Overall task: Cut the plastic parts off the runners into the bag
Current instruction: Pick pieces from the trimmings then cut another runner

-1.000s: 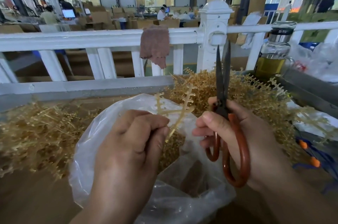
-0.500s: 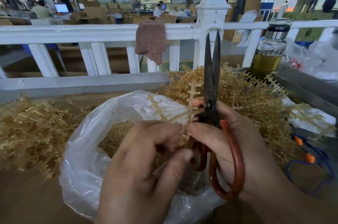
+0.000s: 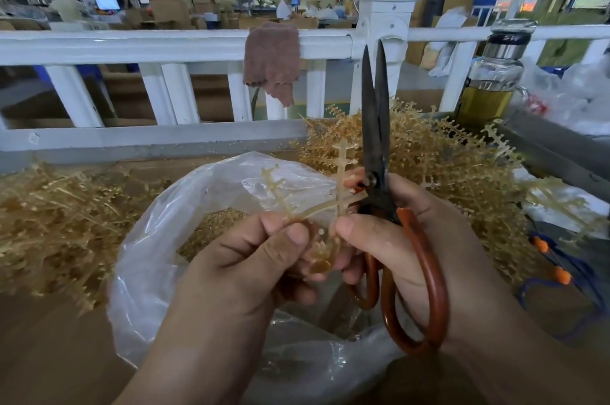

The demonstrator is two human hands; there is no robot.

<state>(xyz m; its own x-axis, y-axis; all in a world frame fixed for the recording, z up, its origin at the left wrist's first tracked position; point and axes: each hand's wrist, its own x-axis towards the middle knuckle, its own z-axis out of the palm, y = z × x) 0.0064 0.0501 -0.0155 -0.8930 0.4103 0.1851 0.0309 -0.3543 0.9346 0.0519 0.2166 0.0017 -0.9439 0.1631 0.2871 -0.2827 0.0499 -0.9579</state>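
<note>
Head cam: left hand [image 3: 251, 259] pinches the near-left arm of a pale branched runner [image 3: 330, 203] between thumb and forefinger, other fingers curled under. Right hand [image 3: 412, 239] grasps the scissors [image 3: 376, 147] by their red-brown loop handles, with the fingers wrapped round them. The right thumb tip sits right beside the runner stem; can't tell if it touches. Scissor blades point up and away and are almost closed, only a thin gap near the tips. Runner is held up between both hands, just left of the scissor pivot, directly over the open mouth of the clear plastic bag [image 3: 171, 239]. One arm sticks up alongside the blades, and a small cluster of parts hangs low between the thumbs. Bag sits centre-near on the brown bench, and a layer of small tan cut parts [image 3: 214, 223] shows inside it. Tangled heap of tan runners [image 3: 49, 223] to the left of the bag, a bigger heap [image 3: 445, 173] far-right behind the scissors. White railing [image 3: 132, 44] runs across the far side, with a brown cloth [image 3: 272, 57] draped over its top rail. Glass bottle [image 3: 495, 81] holding yellowish liquid stands far right. Blue cord with orange beads [image 3: 561, 274] lies at the right edge. People at workstations well behind the railing, blurred.
</note>
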